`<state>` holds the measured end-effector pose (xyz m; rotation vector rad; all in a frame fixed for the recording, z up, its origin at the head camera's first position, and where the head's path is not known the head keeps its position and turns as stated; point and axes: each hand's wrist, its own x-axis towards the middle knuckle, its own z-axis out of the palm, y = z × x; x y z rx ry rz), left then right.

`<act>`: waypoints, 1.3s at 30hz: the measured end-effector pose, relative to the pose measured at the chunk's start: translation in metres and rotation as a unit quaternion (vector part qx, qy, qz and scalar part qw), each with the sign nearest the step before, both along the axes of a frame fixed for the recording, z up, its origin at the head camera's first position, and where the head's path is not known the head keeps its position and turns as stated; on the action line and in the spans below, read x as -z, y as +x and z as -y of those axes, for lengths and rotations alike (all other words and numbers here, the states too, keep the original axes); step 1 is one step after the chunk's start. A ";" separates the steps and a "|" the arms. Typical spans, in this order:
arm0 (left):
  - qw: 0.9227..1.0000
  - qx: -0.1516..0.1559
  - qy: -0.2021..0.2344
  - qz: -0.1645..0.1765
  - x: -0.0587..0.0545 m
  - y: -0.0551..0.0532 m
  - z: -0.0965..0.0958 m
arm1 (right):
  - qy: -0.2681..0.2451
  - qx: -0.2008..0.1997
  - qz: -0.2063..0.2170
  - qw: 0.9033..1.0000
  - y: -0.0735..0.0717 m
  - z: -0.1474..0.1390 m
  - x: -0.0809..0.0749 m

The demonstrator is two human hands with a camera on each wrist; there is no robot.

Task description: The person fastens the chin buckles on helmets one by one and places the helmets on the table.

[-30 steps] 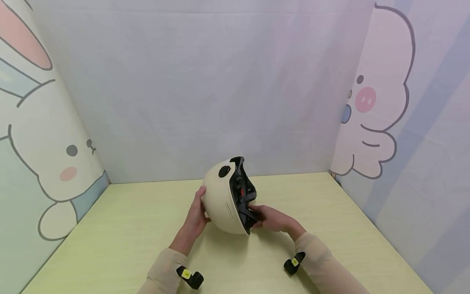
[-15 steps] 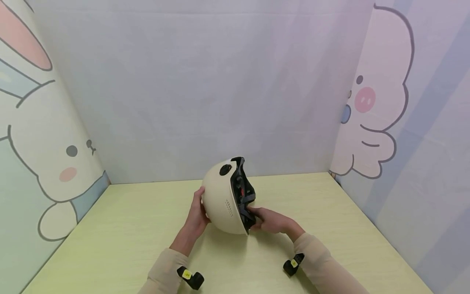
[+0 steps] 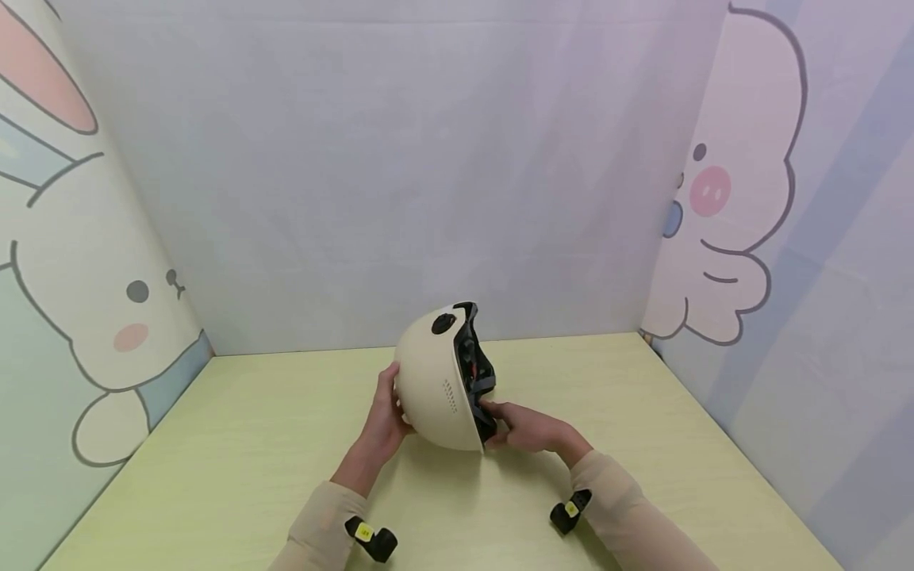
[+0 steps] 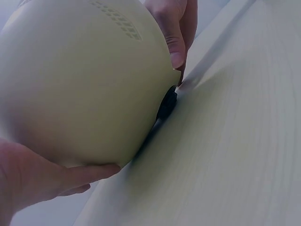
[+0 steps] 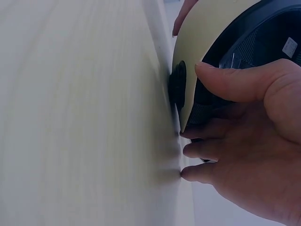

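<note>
A cream helmet (image 3: 431,388) lies on its side on the table, its opening with black lining and straps (image 3: 481,381) facing right. My left hand (image 3: 382,420) cups the crown, thumb up along the shell and fingers beneath it. At the lower rim, my right hand (image 3: 531,428) grips the edge. The right wrist view shows that thumb (image 5: 235,82) across the rim, with the other fingers low by the tabletop. A black round vent piece (image 3: 443,323) is on the upper shell, and another (image 5: 177,84) sits against the table side.
The pale yellow wooden table (image 3: 257,460) spreads around the helmet. A plain light cloth wall (image 3: 428,159) stands behind it, with cartoon-printed panels at left and right. Black wrist cameras (image 3: 374,541) are strapped to both sleeves.
The helmet has turned slightly, its upper vent piece shifting right and its opening showing a little less. Both hands stay almost in place.
</note>
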<state>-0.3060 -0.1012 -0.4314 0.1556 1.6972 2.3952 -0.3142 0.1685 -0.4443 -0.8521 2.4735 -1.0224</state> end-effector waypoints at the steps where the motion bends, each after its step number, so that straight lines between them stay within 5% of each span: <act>1: 1.000 0.000 -0.002 -0.001 0.000 0.000 0.000 | 0.001 0.001 0.001 1.000 0.000 0.000 0.000; 14: 1.000 -0.021 -0.011 0.017 0.000 0.000 -0.003 | 0.002 -0.016 -0.007 1.000 0.001 0.002 -0.001; 21: 0.999 -0.028 -0.005 0.022 0.002 0.000 -0.002 | 0.031 0.006 -0.032 0.999 0.007 -0.004 -0.019; 26: 0.999 -0.028 -0.006 0.021 0.001 -0.001 -0.002 | -0.081 0.018 -0.075 0.994 0.013 -0.006 -0.047; 32: 0.999 -0.029 -0.006 0.018 0.001 -0.001 -0.002 | -0.265 0.025 -0.046 0.963 0.028 0.002 -0.077; 36: 0.999 -0.032 0.001 0.021 0.001 0.000 -0.002 | -0.292 0.012 -0.034 0.956 0.041 0.008 -0.087; 39: 0.999 -0.031 0.003 0.022 0.001 0.000 -0.002 | -0.273 0.001 -0.058 0.960 0.048 0.012 -0.089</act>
